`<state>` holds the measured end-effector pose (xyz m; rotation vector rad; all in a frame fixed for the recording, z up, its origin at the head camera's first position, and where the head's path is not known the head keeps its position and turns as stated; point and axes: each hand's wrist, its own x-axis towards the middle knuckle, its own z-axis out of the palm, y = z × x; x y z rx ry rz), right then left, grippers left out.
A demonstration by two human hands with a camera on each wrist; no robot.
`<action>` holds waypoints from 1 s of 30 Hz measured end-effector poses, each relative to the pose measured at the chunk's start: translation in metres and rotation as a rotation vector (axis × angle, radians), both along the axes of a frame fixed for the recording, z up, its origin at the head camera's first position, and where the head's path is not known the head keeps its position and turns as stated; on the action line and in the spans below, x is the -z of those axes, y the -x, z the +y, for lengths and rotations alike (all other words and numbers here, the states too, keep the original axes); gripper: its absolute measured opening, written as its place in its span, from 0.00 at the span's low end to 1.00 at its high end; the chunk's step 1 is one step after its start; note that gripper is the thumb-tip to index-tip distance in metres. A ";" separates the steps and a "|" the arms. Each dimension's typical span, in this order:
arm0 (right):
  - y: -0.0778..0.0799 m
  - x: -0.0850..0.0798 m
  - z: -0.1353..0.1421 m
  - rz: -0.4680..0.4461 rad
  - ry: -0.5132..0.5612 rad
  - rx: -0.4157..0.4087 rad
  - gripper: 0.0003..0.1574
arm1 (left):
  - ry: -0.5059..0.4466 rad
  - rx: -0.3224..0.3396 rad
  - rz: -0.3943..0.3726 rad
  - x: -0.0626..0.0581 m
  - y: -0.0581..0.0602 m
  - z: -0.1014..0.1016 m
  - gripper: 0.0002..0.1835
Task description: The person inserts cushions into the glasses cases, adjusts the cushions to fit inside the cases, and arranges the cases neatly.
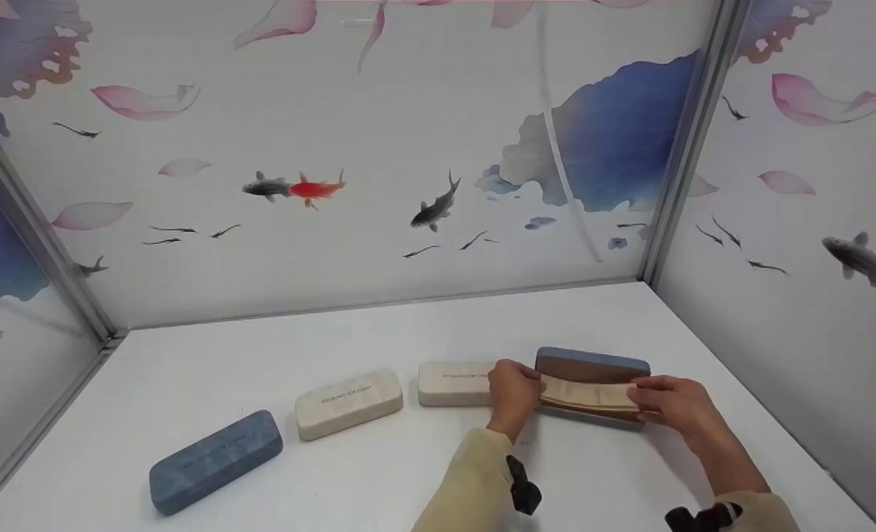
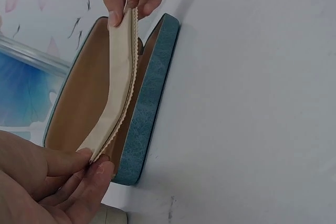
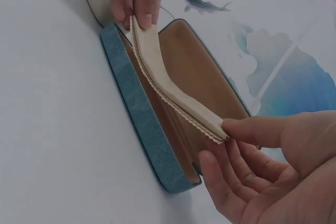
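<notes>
A folded cream cleaning cloth point(image 1: 589, 393) with zigzag-cut edges is stretched lengthwise above an open blue glasses case point(image 1: 593, 362), whose lining is brown. My left hand point(image 1: 514, 395) pinches one end of the cloth between thumb and fingers. At the other end, my right hand point(image 1: 678, 405) pinches it the same way. Both wrist views show the cloth point(image 2: 121, 85) sagging in the middle, over the case's opening. The case's lid point(image 3: 202, 72) stands raised on the far side.
Left of my left hand lies a closed cream glasses case point(image 1: 452, 384), partly covered by that hand. Another cream case point(image 1: 349, 405) and a closed blue case point(image 1: 216, 462) lie further left. Printed panels point(image 1: 378, 273) wall the white table point(image 1: 364, 488) at the back and sides.
</notes>
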<state>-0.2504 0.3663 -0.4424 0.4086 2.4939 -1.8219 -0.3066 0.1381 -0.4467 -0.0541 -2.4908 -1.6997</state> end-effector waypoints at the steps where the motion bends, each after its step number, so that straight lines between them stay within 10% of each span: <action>1: 0.001 0.000 -0.002 0.001 -0.021 0.008 0.31 | 0.016 -0.005 0.010 0.000 0.000 0.000 0.03; 30: 0.001 0.005 -0.011 0.002 -0.091 0.050 0.28 | 0.153 -0.036 0.059 -0.002 -0.003 0.003 0.08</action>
